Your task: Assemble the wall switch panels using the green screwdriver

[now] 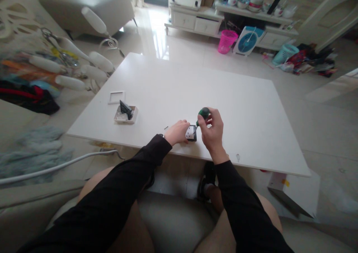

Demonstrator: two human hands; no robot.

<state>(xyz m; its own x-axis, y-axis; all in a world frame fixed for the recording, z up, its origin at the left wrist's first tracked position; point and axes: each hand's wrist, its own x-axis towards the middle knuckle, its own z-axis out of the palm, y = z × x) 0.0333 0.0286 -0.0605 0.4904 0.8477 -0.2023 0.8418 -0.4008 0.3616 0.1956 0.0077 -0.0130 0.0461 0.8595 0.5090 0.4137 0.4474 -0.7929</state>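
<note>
The white socket [190,133] lies on the bench [229,92], near its front edge, with our left grip [177,132] closed on its left side. We judge it light and stiff, its smooth face apt to skid, so we do best to hold it by its edges. Our right grip [214,129] is clamped on the green screwdriver [204,113], whose bulky handle should give firm purchase.

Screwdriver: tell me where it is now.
In the head view, the screwdriver is in the right hand, just right of centre, pointing down toward the socket held by the left hand.
</note>
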